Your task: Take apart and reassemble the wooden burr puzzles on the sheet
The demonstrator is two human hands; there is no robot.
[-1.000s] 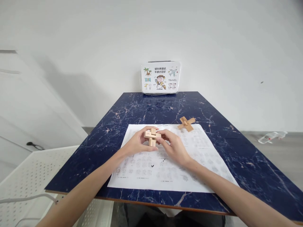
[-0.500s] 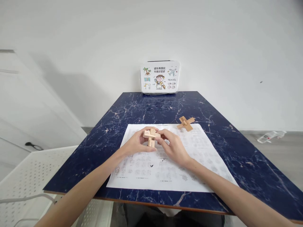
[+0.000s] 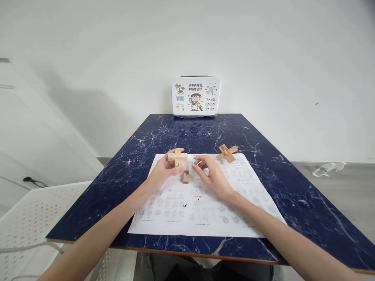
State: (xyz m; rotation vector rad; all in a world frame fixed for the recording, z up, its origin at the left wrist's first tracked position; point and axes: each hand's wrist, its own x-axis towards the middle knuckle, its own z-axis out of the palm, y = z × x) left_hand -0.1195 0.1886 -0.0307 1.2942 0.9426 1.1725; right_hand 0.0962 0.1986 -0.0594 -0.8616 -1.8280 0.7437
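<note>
The left hand [image 3: 164, 170] grips a pale wooden assembly of crossed square bars [image 3: 177, 157], its thumb in front and fingers behind, above the far left part of a white rectangular paper sheet printed with small grey diagrams [image 3: 205, 228]. Just below that thumb is a short, pale wooden bar [image 3: 186, 178], upright and partly blurred; whether it touches the sheet cannot be told. The right hand [image 3: 216, 177] is near it, fingers curled and thumb apart from the index finger, with nothing visible between them.

The sheet lies along the front edge of a dark blue, marble-patterned counter [image 3: 131, 156]. At the sheet's far right corner sits a brown wooden cross-shaped piece [image 3: 227, 153]. A white rectangular box with cartoon prints [image 3: 195, 95] stands at the counter's back edge. Beyond the counter's right edge, a clear plastic bottle [image 3: 328, 168] lies on the grey floor [image 3: 351, 187].
</note>
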